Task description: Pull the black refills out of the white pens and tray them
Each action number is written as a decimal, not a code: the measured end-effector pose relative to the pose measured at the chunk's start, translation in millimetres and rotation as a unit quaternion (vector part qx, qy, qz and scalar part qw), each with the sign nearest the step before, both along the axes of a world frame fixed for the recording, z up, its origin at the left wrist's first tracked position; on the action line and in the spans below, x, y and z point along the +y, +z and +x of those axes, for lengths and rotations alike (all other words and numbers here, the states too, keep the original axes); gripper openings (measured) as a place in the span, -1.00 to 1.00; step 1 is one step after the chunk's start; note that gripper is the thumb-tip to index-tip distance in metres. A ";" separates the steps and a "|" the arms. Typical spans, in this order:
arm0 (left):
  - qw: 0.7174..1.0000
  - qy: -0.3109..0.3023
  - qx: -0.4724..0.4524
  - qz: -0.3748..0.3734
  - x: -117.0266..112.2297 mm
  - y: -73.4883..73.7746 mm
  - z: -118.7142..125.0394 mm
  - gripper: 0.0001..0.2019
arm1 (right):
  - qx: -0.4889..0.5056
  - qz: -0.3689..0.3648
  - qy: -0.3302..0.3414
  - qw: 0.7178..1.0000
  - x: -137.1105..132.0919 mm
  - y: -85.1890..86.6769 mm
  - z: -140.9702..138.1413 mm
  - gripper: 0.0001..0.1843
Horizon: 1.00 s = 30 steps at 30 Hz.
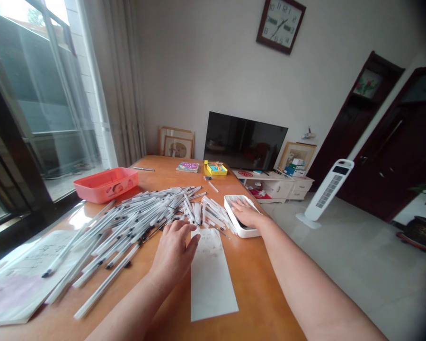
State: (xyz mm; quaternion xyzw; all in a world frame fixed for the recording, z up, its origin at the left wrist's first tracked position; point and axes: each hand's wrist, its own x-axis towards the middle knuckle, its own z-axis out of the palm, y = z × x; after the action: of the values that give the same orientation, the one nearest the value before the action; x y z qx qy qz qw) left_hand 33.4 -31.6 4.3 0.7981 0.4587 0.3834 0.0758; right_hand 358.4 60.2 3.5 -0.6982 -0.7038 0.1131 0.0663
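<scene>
Paper sheet (211, 279) by L hand (173, 251), curled at pen heap (138, 227), grip unclear. R hand (246, 213) open, flat on white tray (242, 231); heap large.

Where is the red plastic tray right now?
In the head view, the red plastic tray sits at the wooden table's left edge by the window, beyond the white pens.

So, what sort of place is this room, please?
It looks like a living room in a home: there is a wall clock, a TV above a low cabinet, and a tower fan.
</scene>
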 end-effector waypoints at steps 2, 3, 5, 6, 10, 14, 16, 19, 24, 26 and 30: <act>1.000 0.004 0.003 -0.004 0.1 -0.3 -0.2 -0.74 | 0.004 -0.004 0.002 1.000 0.6 -0.1 1.2 -0.33; 1.000 0.006 0.003 -0.004 0.3 -0.6 -0.4 -0.74 | 0.006 -0.005 0.004 1.000 0.8 0.5 1.4 -0.33; 1.000 0.009 0.003 -0.003 0.9 -1.2 -0.8 -0.75 | 0.011 -0.004 0.006 1.000 0.9 2.3 1.2 -0.32; 1.000 0.010 0.002 -0.002 1.3 -1.5 -1.0 -0.75 | 0.014 -0.003 0.007 1.000 0.8 3.5 1.0 -0.32; 1.000 0.009 0.000 0.003 2.9 -1.7 -1.9 -0.75 | 0.033 0.019 0.003 0.999 0.3 9.0 -0.4 -0.37; 1.000 0.009 -0.003 -0.005 3.8 -0.5 -3.4 -0.75 | 0.058 0.071 -0.018 0.996 -3.1 16.1 -2.7 -0.42; 1.000 0.009 -0.006 -0.007 4.0 -0.2 -4.0 -0.76 | 0.070 0.101 -0.035 0.992 -7.4 20.2 -4.5 -0.46; 1.000 0.012 -0.013 -0.004 4.6 -0.9 -4.6 -0.76 | 0.090 0.143 -0.062 0.984 -16.9 26.0 -8.7 -0.51; 0.999 0.017 -0.028 -0.006 8.0 -3.5 -5.8 -0.76 | 0.141 0.209 -0.079 0.964 -35.1 32.9 -23.1 -0.53; 0.999 0.024 -0.032 -0.011 10.4 -4.7 -6.8 -0.77 | 0.205 0.241 -0.080 0.945 -42.7 36.0 -32.7 -0.57; 0.998 0.053 -0.035 -0.021 17.1 -7.4 -10.8 -0.75 | 0.346 0.205 -0.102 0.910 -59.6 40.4 -58.5 -0.62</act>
State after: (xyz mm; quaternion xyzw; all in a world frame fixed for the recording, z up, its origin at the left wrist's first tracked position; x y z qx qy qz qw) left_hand 22.6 -14.6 -3.1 0.7569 0.5052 0.4050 0.0887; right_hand 299.9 0.6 43.9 -0.6544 -0.5690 0.1937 0.4588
